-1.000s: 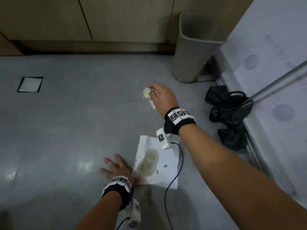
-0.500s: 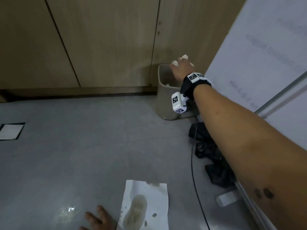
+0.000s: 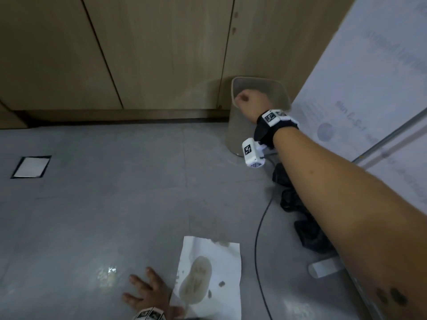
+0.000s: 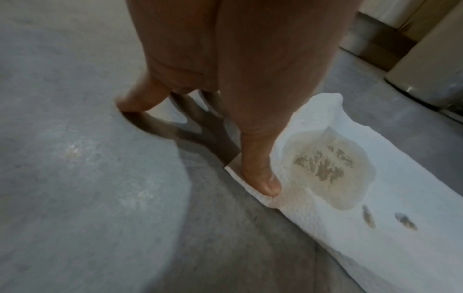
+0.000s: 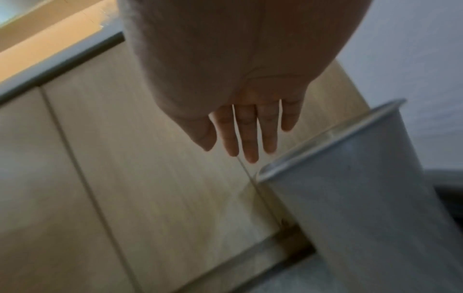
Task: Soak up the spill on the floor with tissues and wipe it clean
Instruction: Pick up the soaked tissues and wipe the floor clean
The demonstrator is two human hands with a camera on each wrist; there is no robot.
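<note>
A white tissue (image 3: 215,255) lies flat on the grey floor with a brown wet stain (image 3: 196,280) soaked into it. My left hand (image 3: 150,294) rests flat on the floor beside it, fingers spread, and its thumb (image 4: 263,178) presses the tissue (image 4: 350,222) at its edge. My right hand (image 3: 250,102) is stretched out over the open top of the beige bin (image 3: 240,135). In the right wrist view its fingers (image 5: 246,142) hang straight and hold nothing, just above the bin's rim (image 5: 325,138). The bin's inside is hidden.
Wooden cabinet doors (image 3: 161,54) stand behind the bin. A white panel (image 3: 369,77) leans at the right. Black fabric (image 3: 307,229), a black cable (image 3: 257,239) and a small white object (image 3: 323,267) lie right of the tissue. A white floor plate (image 3: 31,166) sits at far left.
My right hand carried a crumpled tissue from above the spill to the bin; the hand now holds nothing. The left hand stayed on the floor.
</note>
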